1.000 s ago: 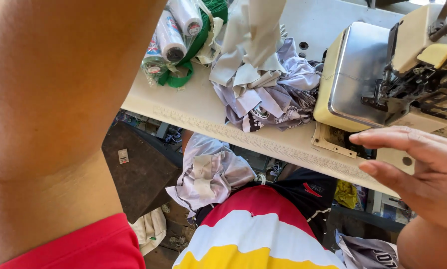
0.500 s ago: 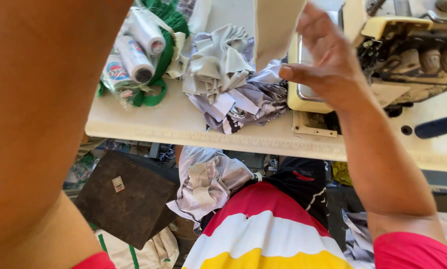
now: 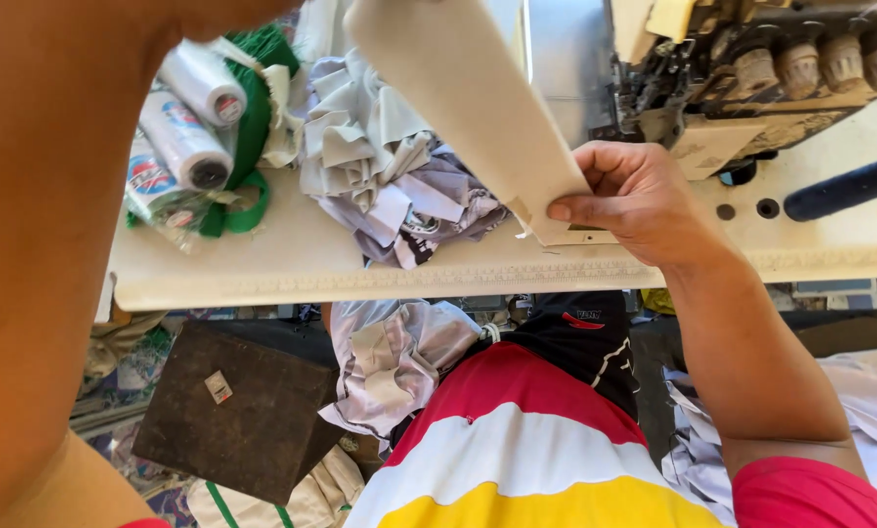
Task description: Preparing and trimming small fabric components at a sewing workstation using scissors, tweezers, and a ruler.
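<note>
One strip of pale cloth (image 3: 468,108), long and cream, ran from the top of the view down to the right hand (image 3: 644,200). Was pinched there between thumb and fingers (image 3: 610,166), right at its lower end, just above the near edge of the surface (image 3: 292,264). Probably held tight like that to keep the cloth flat and straight in front of the sewing machine (image 3: 751,78), which stood just behind the hand. Looked smooth and plain, with no print, a bit frayed at the bottom corner, and blurry higher up.

Left arm (image 3: 57,244) filled the whole left side, close to the camera and raised. Left hand was out of view at the top, so could not tell what it held or whether it was open or closed.

Sat near the middle of the surface: a heap of grey and white scraps (image 3: 390,176), likely pushed aside to leave room by the machine. Lay farther left: white rolls (image 3: 189,127) in clear wrap, tucked against something green (image 3: 253,117).

Hung over the lap below: more grey cloth (image 3: 390,362), next to a red, white and yellow shirt (image 3: 536,450). Sat on the floor to the left: a dark box (image 3: 233,411).
</note>
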